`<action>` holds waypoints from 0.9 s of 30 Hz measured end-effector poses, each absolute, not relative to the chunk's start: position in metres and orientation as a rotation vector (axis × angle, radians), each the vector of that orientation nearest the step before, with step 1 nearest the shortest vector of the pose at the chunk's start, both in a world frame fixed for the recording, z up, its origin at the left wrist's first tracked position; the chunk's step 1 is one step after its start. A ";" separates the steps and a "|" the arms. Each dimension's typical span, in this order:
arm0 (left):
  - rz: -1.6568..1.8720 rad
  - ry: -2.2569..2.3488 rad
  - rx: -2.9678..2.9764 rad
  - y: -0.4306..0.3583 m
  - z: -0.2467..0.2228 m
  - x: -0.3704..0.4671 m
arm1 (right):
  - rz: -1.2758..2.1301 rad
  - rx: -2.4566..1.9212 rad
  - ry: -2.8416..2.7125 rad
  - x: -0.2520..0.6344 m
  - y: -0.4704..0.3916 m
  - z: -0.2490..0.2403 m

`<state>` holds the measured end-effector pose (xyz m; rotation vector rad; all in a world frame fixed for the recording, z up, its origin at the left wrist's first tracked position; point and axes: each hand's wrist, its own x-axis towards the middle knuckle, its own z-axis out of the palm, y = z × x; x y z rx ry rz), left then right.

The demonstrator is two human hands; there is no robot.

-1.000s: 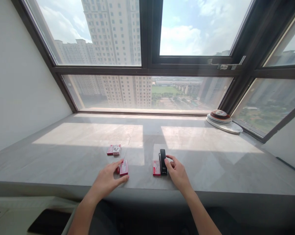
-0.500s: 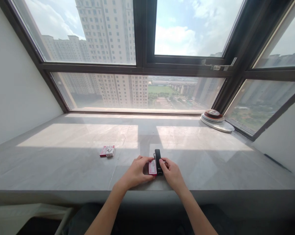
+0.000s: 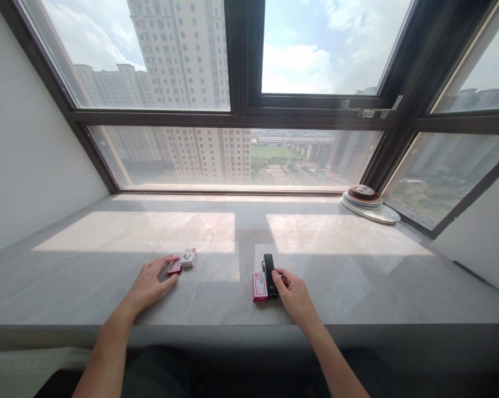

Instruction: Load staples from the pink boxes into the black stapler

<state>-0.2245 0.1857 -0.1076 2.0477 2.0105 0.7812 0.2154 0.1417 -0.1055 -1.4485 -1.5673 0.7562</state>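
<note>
My left hand (image 3: 153, 283) has thumb and fingers on either side of a small red-and-white box (image 3: 174, 266). Right beside that box is a white box with red and dark print (image 3: 189, 257). Farther right, a black stapler (image 3: 269, 275) lies lengthwise on the ledge, its far end pointing to the window. Against its left side rests another red-and-white box (image 3: 259, 286). My right hand (image 3: 290, 293) grips the stapler's right side with the thumb on it and the other fingers curled, partly hidden.
The grey marble-patterned ledge (image 3: 336, 287) ends at a front edge close to my body. A stack of plates (image 3: 367, 203) stands in the far right corner by the dark window frame (image 3: 249, 119). A thin dark strip (image 3: 477, 276) lies along the right wall.
My left hand has let go of the box beside the stapler and moved left to the other red-and-white box, which has shifted slightly towards me. My right hand stays at the stapler.
</note>
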 end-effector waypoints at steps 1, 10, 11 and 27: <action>0.783 2.011 2.065 0.178 -0.112 -0.226 | 0.751 -1.449 -1.570 0.215 0.141 -0.105; 0.870 1.574 2.124 0.123 -0.086 -0.120 | 0.703 -1.466 -1.595 0.212 0.139 -0.102; 0.920 1.494 2.108 0.124 -0.080 -0.099 | 0.700 -1.465 -1.598 0.211 0.139 -0.102; 0.947 1.218 2.176 0.155 -0.070 -0.008 | 0.731 -1.439 -1.556 0.211 0.135 -0.095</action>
